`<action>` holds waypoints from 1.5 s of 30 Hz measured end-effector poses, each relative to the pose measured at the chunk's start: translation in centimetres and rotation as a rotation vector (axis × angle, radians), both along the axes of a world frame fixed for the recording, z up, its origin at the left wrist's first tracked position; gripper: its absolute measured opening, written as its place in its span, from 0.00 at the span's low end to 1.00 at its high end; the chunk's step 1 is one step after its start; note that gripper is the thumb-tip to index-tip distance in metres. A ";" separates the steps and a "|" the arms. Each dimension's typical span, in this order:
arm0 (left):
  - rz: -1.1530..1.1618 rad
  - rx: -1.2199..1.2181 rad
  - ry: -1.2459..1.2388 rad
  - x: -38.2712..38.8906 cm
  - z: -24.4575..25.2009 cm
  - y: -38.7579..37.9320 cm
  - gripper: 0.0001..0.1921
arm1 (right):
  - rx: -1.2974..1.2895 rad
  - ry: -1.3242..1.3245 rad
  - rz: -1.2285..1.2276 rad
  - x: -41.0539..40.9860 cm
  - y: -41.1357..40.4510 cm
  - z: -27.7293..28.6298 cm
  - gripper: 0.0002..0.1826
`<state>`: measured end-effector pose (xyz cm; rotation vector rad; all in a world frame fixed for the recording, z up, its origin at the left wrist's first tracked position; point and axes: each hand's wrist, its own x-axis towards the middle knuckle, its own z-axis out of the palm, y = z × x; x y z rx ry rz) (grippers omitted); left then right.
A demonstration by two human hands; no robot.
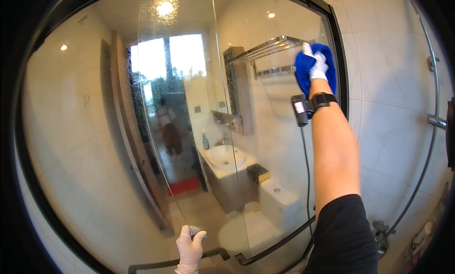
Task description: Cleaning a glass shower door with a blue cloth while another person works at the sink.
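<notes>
My right hand (319, 65), in a white glove, grips a bunched blue cloth (303, 73) against the upper right of a glass shower screen (280, 128). The cloth lies beside the black frame (342, 66). A dark device on a strap (321, 100) sits on my right wrist, its cable hanging down. Low in the view, my left hand (190, 249), also gloved in white, has its fingers curled at the upright edge of a glass panel (167, 181). Droplets or haze cover parts of the glass.
Black handle bars (273, 247) cross the lower glass. Beyond it stand a toilet (279, 203), a washbasin (225, 156), a metal towel rack (275, 46) and a wooden door (131, 142). On the right are a shower rail (435, 85) and a hand shower (381, 227).
</notes>
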<state>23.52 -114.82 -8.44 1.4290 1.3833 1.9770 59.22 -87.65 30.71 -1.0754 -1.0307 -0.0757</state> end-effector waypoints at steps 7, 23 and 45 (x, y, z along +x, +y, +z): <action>0.163 -0.036 0.021 -2.1 -0.7 -2.9 0.07 | 0.480 -1.339 0.000 -23.0 -23.7 1.3 0.24; 0.376 -0.059 -0.081 -4.3 1.3 -9.4 0.04 | 0.441 -0.509 -0.058 4.0 1.4 13.0 0.38; 0.550 -0.100 -0.133 -4.7 1.3 -10.7 0.04 | 0.742 -0.948 0.110 -1.9 -6.0 24.4 0.31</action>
